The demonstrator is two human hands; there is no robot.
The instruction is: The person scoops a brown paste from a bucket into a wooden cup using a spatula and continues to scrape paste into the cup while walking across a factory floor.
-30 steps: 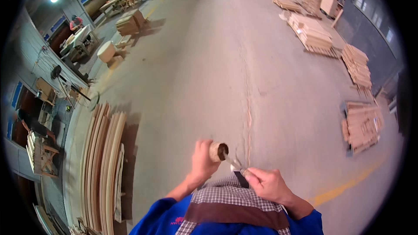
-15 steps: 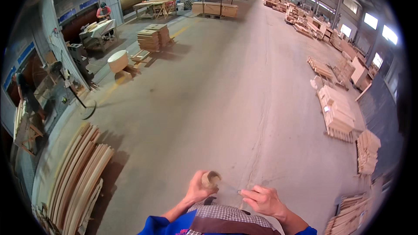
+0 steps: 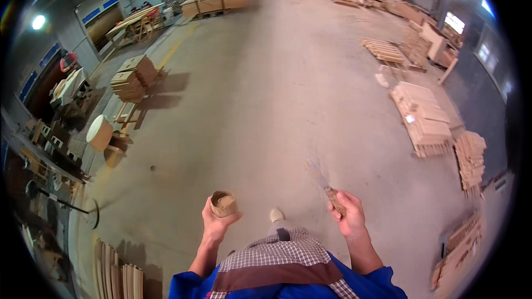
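In my left hand [image 3: 215,220] is a small round tan cup [image 3: 224,204], its mouth tipped up so that brownish paste shows inside. The fingers wrap around its side and base. My right hand [image 3: 350,216] is closed around the brown handle of a putty knife [image 3: 335,200]. Its thin, smeared blade points forward and to the left, over the floor. The two hands are well apart, one on each side of my checked apron [image 3: 277,254], and the blade does not touch the cup.
Curved wooden strips [image 3: 119,271] stand at lower left, near a round-based metal stand [image 3: 92,214]. Farther along the left are a drum-shaped piece [image 3: 100,133] and stacked boards [image 3: 133,80]. Pallets of planks [image 3: 422,117] line the right. Another person [image 3: 68,61] works at a far-left table.
My hands have moved apart, and the putty knife now points forward instead of toward the cup. The view has swung rightward and down, and a shoe has come into sight.
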